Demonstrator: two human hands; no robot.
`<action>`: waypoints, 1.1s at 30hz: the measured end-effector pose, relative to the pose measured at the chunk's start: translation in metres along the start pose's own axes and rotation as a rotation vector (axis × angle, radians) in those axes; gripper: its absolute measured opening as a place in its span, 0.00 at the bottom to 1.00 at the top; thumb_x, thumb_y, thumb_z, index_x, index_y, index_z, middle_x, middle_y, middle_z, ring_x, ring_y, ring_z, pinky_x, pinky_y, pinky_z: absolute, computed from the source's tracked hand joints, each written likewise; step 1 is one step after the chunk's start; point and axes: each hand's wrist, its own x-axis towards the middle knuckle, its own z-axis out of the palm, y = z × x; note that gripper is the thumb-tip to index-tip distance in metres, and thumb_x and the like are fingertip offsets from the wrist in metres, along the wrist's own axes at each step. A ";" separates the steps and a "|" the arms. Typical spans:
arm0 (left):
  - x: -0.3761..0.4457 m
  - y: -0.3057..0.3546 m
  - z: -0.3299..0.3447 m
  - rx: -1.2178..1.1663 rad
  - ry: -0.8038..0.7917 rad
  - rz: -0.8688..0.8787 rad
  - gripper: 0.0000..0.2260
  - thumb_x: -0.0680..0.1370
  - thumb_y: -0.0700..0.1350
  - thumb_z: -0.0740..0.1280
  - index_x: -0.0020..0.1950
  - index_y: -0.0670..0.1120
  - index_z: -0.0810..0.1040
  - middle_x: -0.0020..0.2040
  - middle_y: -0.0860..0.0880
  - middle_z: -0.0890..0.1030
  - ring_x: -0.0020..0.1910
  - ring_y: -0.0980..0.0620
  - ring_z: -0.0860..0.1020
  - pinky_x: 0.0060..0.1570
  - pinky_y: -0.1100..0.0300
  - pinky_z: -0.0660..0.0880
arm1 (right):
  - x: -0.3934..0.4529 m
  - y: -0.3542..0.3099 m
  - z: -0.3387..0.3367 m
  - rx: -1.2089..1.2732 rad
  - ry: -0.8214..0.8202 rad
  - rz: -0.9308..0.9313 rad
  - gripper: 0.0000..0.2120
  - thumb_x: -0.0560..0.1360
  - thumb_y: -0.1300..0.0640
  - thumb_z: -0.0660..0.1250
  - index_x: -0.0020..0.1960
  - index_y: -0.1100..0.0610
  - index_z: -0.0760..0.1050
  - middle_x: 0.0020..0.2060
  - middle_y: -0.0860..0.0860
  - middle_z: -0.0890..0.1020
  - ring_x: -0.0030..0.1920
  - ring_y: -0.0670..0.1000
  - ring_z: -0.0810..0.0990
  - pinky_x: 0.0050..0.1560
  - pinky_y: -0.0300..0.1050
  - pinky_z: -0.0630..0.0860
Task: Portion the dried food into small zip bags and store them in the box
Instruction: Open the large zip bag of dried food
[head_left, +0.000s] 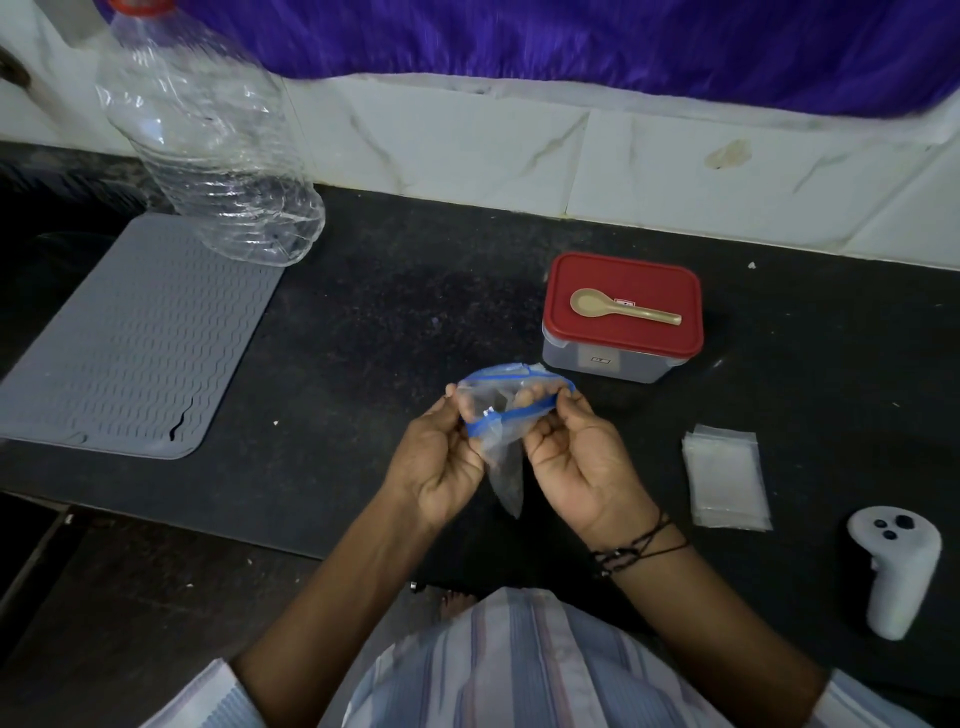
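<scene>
1. Dark speckled stone forms the counter (395, 322), backed by pale marbled wall tiles (467, 150) with a purple cloth (571, 41) hanging above them.
2. Fingers of the left hand (441, 462) curl around the left side of a clear zip bag (501, 415), pinching it near its blue zip strip, palm turned upward.
3. Fingers of the right hand (576, 462) curl over the right end of the same blue strip and reach into the bag's mouth, so that the opening is spread between both hands.
4. The bag is held in the air above the counter, just in front of the box; its lower part tapers down between the palms. Something dark shows through the plastic, but what it is cannot be told.
5. Black threads (641, 545) wrap the right wrist.
6. Beyond the hands stands a clear plastic box (613, 358) with a red lid (623, 306) closed on it; its contents cannot be made out through the wall.
7. A tan plastic spoon (623, 309) lies flat on the lid, bowl to the left.
8. To the right of the hands a stack of small clear zip bags (724, 475) lies flat on the counter.
9. Further right rests a white handheld controller (893, 566).
10. At the left a grey ribbed mat (130, 343) lies on the counter, and a large clear plastic bottle (208, 140) with a red cap stands at the mat's far corner, looking empty.
</scene>
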 end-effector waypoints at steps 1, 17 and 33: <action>0.001 -0.001 -0.003 0.016 -0.011 -0.013 0.12 0.85 0.40 0.57 0.60 0.33 0.76 0.51 0.35 0.83 0.56 0.45 0.82 0.62 0.48 0.77 | 0.002 0.000 -0.001 0.007 0.012 0.022 0.12 0.83 0.63 0.54 0.57 0.67 0.75 0.43 0.60 0.82 0.39 0.53 0.85 0.46 0.48 0.84; 0.000 0.014 -0.017 0.619 -0.120 -0.093 0.07 0.74 0.44 0.67 0.47 0.43 0.81 0.43 0.45 0.81 0.38 0.51 0.80 0.39 0.57 0.81 | 0.008 -0.017 -0.018 -0.618 0.106 -0.046 0.06 0.81 0.62 0.61 0.46 0.55 0.73 0.37 0.53 0.77 0.35 0.50 0.76 0.36 0.44 0.75; 0.006 -0.006 -0.007 0.671 -0.068 0.070 0.08 0.75 0.45 0.69 0.48 0.41 0.83 0.40 0.44 0.85 0.38 0.50 0.83 0.40 0.57 0.82 | -0.006 0.000 -0.021 -1.245 -0.107 -0.412 0.03 0.77 0.60 0.68 0.51 0.54 0.78 0.44 0.54 0.85 0.46 0.50 0.84 0.51 0.50 0.81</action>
